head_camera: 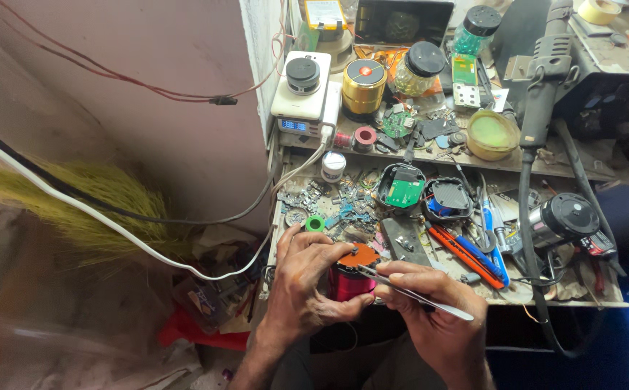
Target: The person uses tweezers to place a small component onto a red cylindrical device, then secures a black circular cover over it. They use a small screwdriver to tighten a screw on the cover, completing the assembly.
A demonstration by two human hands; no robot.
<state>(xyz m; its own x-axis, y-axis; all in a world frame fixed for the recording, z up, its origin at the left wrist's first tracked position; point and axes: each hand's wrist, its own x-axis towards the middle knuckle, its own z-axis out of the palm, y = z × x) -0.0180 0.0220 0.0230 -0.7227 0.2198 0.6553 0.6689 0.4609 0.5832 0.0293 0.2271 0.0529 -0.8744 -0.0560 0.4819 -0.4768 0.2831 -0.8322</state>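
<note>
Left hand closed around a small red cylindrical speaker at the front edge of the cluttered workbench, right hand pinching metal tweezers, tips touching the speaker's orange top, green tape roll just behind

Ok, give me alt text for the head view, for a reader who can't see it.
A person's left hand grips a small red cylindrical speaker with an orange circuit disc on top, while the right hand points metal tweezers at the disc. Behind them, a cluttered workbench holds a gold speaker, screwdrivers and loose electronic parts.
</note>
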